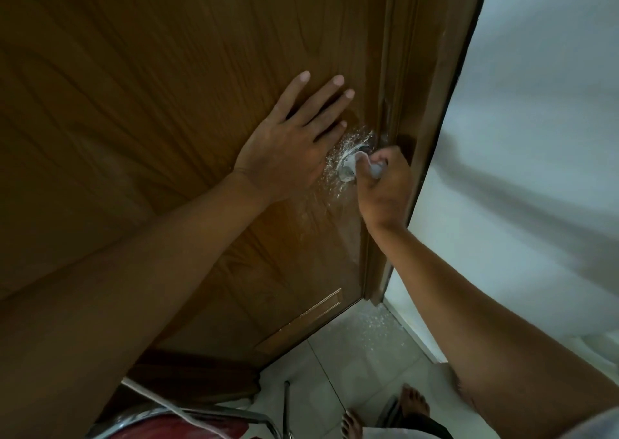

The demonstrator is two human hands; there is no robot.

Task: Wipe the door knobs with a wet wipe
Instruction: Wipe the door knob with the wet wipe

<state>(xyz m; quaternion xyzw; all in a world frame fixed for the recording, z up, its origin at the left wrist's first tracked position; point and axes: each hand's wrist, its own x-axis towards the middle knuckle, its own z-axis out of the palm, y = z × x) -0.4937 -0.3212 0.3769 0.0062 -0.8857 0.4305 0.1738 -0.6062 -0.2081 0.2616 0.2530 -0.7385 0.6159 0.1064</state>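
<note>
A brown wooden door (pixel 167 86) fills most of the view. Its silver knob (pixel 346 170) sits near the door's right edge, ringed by white scratch marks. My right hand (pixel 382 187) is closed around a white wet wipe (pixel 375 167) and presses it onto the knob, hiding most of it. My left hand (pixel 294 140) lies flat on the door just left of the knob, fingers spread and pointing up.
The door frame (pixel 428 103) runs along the right, with a white wall (pixel 536 137) beyond it. Below lie a pale tiled floor (pixel 361 355), my bare feet (pixel 413 401), and a chrome-framed red chair (pixel 187 425) with a white cable.
</note>
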